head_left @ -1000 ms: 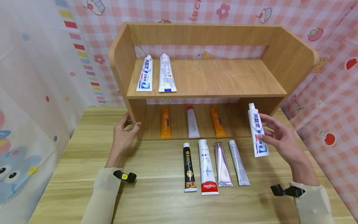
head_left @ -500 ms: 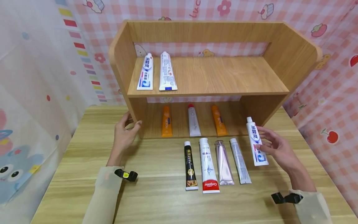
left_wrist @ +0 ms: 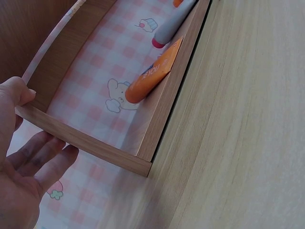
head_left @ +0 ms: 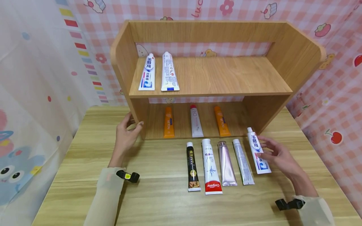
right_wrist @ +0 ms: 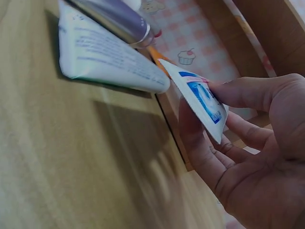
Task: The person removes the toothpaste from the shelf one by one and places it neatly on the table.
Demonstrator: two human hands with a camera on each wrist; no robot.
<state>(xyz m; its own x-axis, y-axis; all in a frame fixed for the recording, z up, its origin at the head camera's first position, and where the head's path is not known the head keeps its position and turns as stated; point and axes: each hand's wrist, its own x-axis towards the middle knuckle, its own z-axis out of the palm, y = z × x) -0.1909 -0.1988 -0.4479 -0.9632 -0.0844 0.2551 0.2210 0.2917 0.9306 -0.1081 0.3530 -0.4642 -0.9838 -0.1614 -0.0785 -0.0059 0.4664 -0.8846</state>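
The right hand [head_left: 282, 159] pinches a white-and-blue toothpaste tube [head_left: 255, 145] above the table [head_left: 158, 207], right of four other tubes [head_left: 212, 166], while the left hand [head_left: 127, 135] (thumb inside, fingers outside) grips the wooden shelf's left side panel [head_left: 124, 59].

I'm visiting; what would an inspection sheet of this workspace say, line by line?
Surface: wood-grain table
Job's things: black tube, Colgate tube, pink metallic tube, green-edged tube on the table; two white tubes on the upper shelf; three tubes on the lower shelf
Clutter: nothing seen
Hands: left hand grips the side panel; right hand holds a third white tube off the table
Cables: nothing seen
Surroundings: pink checked backdrop, pale curtain
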